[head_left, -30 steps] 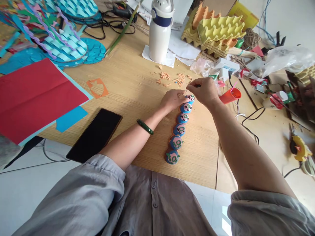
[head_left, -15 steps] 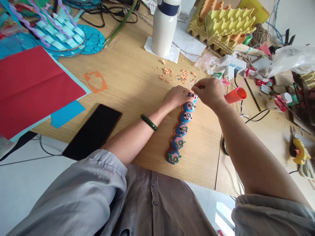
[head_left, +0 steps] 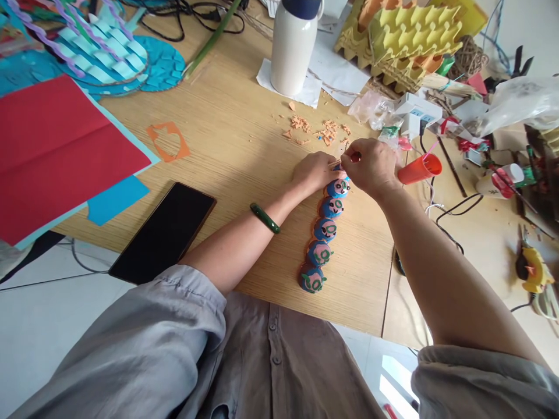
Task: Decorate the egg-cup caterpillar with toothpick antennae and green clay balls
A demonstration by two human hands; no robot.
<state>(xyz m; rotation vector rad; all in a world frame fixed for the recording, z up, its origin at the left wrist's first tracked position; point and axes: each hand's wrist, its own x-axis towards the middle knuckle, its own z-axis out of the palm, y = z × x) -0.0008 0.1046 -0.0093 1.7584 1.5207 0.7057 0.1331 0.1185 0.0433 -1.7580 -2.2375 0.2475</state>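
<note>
A row of blue-painted egg-carton cups (head_left: 325, 228) runs up the table, each cup bearing pink patches with green and dark markings. At its far end, my left hand (head_left: 315, 171) grips the last cup, with the fingers closed around its left side. My right hand (head_left: 371, 166) is pinched over that same cup from the right; whatever sits between its fingertips is too small and covered to name. Both hands hide most of the far cup. A dark green bangle (head_left: 264, 218) circles my left wrist.
Orange shavings (head_left: 329, 131) lie beyond my hands, near a white bottle (head_left: 293, 55). An orange-red cup (head_left: 419, 169) stands right of my right hand. A phone (head_left: 163, 233) and red sheet (head_left: 65, 157) lie left. Yellow egg trays (head_left: 410, 35) and a glue gun (head_left: 535, 267) are at right.
The near end of the egg-carton row has shifted slightly to the right. My right hand's fingers have curled in closer over the far cup, covering more of it. My left hand stays in place.
</note>
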